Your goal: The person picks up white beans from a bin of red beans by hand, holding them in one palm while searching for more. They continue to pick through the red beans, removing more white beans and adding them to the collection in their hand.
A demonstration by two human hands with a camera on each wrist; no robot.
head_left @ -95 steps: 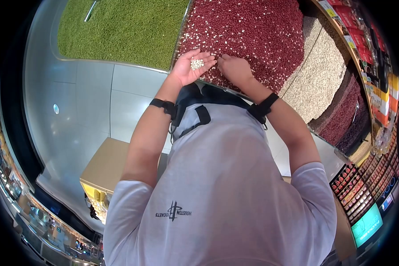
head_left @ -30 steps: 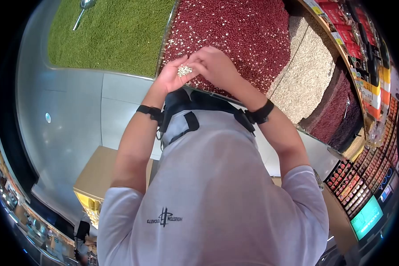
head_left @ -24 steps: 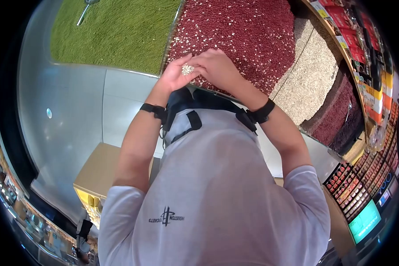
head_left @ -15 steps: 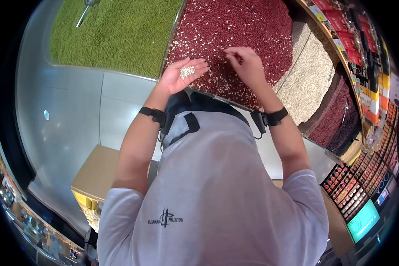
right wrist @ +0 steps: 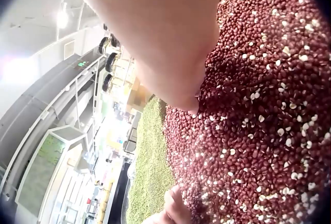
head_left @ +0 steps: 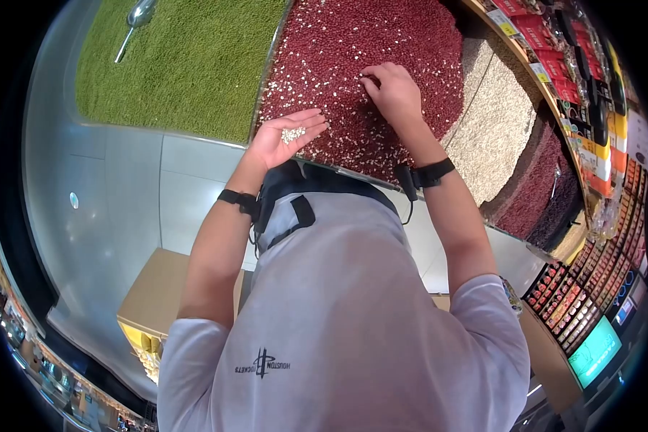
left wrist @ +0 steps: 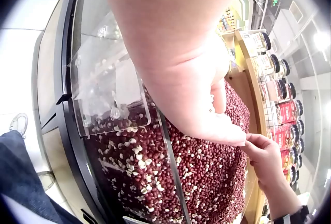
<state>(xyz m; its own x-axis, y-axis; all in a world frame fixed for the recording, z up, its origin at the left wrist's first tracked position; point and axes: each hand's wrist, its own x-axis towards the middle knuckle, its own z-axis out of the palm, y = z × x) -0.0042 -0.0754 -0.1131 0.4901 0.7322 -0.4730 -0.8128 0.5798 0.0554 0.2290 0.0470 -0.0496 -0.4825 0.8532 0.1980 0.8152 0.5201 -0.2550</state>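
Observation:
My left hand [head_left: 284,139] is palm up with its fingers extended, above the front of a bin of dark red beans [head_left: 371,43]. A small heap of white grains [head_left: 293,135] lies in that palm. Over the same bin, farther to the right, my right hand [head_left: 397,93] reaches down with bent fingers, thumb and index tips close together near the beans. Whether a grain is between those tips, I cannot tell. White grains [right wrist: 288,142] are scattered among the red beans. In the right wrist view, the right hand [right wrist: 170,64] hides part of the beans.
Green beans [head_left: 180,65] fill the bin at left, with a metal scoop [head_left: 133,27] on them. Pale grains [head_left: 500,115] fill a bin at right. A clear divider [left wrist: 173,167] crosses the red beans. Packaged goods [head_left: 547,43] line a shelf edge at far right.
My right hand was touching the left hand's fingers about a second ago; it has since moved away to the right, over the red beans. The left palm stays upturned with the grains.

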